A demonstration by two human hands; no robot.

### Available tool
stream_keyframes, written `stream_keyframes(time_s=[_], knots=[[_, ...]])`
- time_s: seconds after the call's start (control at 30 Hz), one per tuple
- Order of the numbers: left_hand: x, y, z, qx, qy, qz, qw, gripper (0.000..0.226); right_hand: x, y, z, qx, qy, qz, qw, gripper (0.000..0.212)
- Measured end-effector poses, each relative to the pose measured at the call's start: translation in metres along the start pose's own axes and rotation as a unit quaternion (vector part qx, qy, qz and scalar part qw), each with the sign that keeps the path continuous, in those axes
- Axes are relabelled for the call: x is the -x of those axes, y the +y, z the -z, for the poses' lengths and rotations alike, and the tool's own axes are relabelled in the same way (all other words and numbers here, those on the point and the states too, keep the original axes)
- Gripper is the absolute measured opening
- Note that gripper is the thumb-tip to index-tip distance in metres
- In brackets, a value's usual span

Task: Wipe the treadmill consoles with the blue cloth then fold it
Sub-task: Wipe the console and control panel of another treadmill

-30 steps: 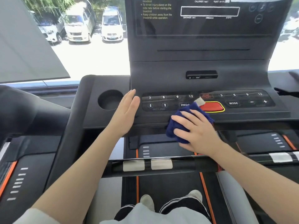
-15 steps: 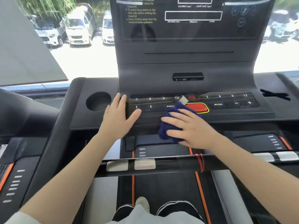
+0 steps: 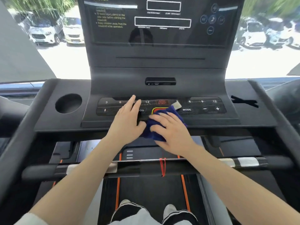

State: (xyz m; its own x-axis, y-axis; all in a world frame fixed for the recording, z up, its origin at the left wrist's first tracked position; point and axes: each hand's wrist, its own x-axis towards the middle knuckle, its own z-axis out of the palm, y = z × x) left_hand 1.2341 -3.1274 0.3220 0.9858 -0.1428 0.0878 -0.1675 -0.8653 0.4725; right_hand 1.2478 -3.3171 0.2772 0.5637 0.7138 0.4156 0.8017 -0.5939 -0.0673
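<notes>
Landmark: the button panel [image 3: 162, 106] on the treadmill console, the dark strip with numbers, MODE and plus and minus keys; every place below is given against it
Cup holder [image 3: 68, 103]: round recess in the console shelf, well apart to the left of the button panel, nothing seen in it
Left hand [image 3: 127, 122]: flat and released, grasping nothing; palm on the front lip below the button panel, fingers reaching up over its left-centre keys, thumb side touching the cloth
Blue cloth [image 3: 153, 131]: bunched, dark blue, pressed over the front edge below the button panel's centre, its top covering most of the red stop key; a pale tag [image 3: 176, 105] pokes up onto the panel beside MODE
Right hand [image 3: 168, 129]: spread on top of the blue cloth, fingers pointing left and pressing it down, not clenched; it holds the cloth by pressure more than by a grip
Handlebar [image 3: 178, 166]: crossbar nearer the person than the button panel, with pale tape patches and a red cord looped round it
Step in hand: wiping, by my reading, at the middle of the button panel; folding not yet begun
Next move calls for: steady downward pressure while the cloth sweeps the keys to the right of centre, MODE and the minus and plus keys, with the left hand lifted clear of the left keys so they can be wiped too
Risk: a hard press could trigger a key
</notes>
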Motion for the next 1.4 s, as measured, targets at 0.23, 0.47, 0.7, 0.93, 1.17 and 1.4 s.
stream_keyframes(time_s=[0.23,0.47,0.7,0.93,1.17,1.4], knots=[[-0.02,0.047,-0.029,-0.038,0.028,-0.057,0.997,0.082,0.051,0.051,0.036,-0.043,0.066,-0.141,0.987,0.024],[-0.032,0.068,-0.054,-0.151,-0.025,-0.039,0.987,0.103,0.097,0.1,0.06,0.032,0.133,-0.375,0.917,0.033],[-0.035,0.075,-0.057,-0.133,-0.005,0.001,0.991,0.095,0.035,0.047,0.029,0.024,0.028,-0.195,0.98,0.039],[-0.03,0.077,-0.06,-0.143,0.022,0.032,0.989,0.102,0.076,0.097,0.044,0.0,-0.01,0.021,1.0,0.042],[-0.03,0.081,-0.061,-0.162,-0.001,0.067,0.985,0.103,0.134,0.137,0.077,-0.059,0.023,-0.03,0.998,0.022],[-0.03,0.082,-0.062,-0.171,-0.003,0.067,0.983,0.102,0.098,0.093,0.057,-0.028,0.016,-0.031,0.999,0.02]])
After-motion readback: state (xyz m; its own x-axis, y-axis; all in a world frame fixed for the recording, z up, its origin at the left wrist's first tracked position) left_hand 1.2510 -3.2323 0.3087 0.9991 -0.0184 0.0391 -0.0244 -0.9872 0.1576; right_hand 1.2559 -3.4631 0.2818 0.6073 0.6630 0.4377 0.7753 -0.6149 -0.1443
